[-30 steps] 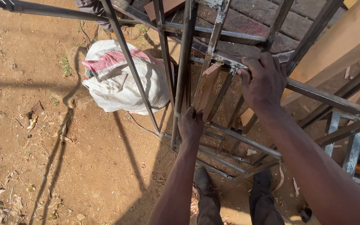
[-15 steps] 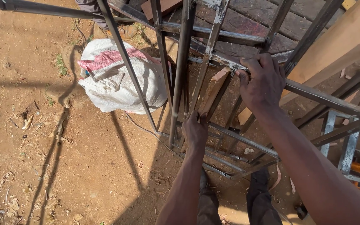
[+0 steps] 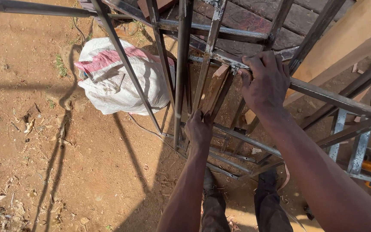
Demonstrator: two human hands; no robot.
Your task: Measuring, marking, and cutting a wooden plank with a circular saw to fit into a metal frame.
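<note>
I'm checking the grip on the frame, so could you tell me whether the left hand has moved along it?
No: the left hand stays beside the wooden piece.

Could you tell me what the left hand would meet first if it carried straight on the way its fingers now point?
Probably the wooden block: the left hand already reaches up to its lower end among the metal frame bars, though depth is unclear.

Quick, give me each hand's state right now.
Left hand: closed on the lower end of a wooden block.
Right hand: closed around a metal frame bar.
</note>
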